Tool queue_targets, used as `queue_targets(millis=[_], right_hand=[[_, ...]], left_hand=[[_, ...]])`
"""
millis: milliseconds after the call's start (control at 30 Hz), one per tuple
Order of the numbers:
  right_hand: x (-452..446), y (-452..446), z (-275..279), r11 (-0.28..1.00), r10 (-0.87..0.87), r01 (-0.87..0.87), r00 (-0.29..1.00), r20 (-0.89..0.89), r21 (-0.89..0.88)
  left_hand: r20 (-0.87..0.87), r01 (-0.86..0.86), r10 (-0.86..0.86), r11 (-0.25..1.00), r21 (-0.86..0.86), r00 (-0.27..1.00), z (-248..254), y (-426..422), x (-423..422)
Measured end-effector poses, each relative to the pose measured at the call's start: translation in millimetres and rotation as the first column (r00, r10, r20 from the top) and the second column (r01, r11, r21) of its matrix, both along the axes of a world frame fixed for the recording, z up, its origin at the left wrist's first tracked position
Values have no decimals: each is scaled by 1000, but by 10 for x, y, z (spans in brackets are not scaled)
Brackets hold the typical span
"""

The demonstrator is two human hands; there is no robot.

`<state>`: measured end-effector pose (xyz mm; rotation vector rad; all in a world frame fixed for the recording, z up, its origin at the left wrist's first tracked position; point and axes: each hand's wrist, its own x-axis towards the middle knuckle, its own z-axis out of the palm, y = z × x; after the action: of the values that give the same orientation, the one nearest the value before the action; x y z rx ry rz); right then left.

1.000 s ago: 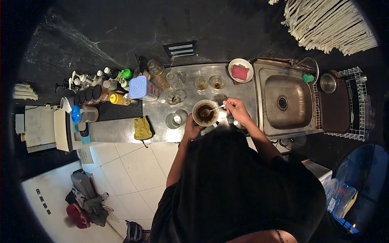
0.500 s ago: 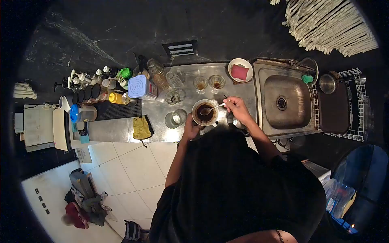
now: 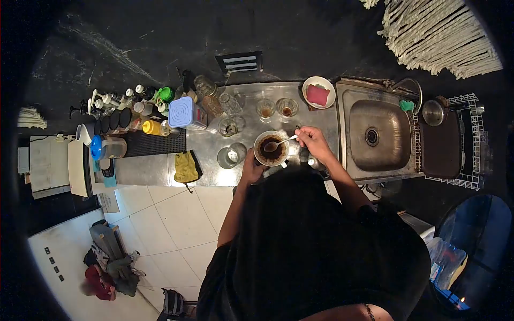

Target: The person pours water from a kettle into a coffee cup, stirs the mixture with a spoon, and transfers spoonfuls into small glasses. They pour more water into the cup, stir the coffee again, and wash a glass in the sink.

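Note:
A white cup (image 3: pixel 257 155) with a small handle stands at the counter's front edge, dark brown coffee-like contents clinging to its inner wall. My left hand (image 3: pixel 251 169) is curled against the cup's left side; its fingertips are partly hidden. Between the closed fingers of my right hand (image 3: pixel 312 142) is the handle of a metal spoon (image 3: pixel 271 146), whose bowl dips into the cup. Just left of the cup stands a clear glass vessel (image 3: pixel 230 155). Behind it are two small glasses, one (image 3: pixel 265 109) and another (image 3: pixel 287 108), with brown residue inside.
To the right lies a steel sink (image 3: pixel 354 160) with a dish rack (image 3: pixel 471 155) beyond. A bowl (image 3: pixel 307 85) holds a pink sponge. Bottles, jars and a blue-lidded tub (image 3: pixel 184 113) crowd the left. A yellow cloth (image 3: pixel 186 168) hangs at the front edge. Another person (image 3: pixel 99 281) sits far left.
The spoon's bowl has shifted slightly inside the cup, and the dark contents look lower, with more brown wall showing. Both hands stay almost in place.

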<state>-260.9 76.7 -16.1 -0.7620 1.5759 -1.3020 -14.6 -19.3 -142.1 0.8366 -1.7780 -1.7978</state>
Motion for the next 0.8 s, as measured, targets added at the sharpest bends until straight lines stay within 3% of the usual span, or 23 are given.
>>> queue_targets(millis=[367,533,567,800], right_hand=[[-51,-99,81,999,38,-38,999,5,33],[-108,-189,191,999,51,-51,998,23,-14],[-127,-215,203,998,53,-53,998,23,-15],[-338,-470,271,998,0,2,1000,26,-65]], left_hand=[[-6,-11,12,999,39,1000,-43,0,13],[17,-16,17,1000,-15,1000,39,7,-8],[-3,-20,20,999,46,1000,46,17,-3],[-12,-10,11,998,56,1000,133,11,-5]])
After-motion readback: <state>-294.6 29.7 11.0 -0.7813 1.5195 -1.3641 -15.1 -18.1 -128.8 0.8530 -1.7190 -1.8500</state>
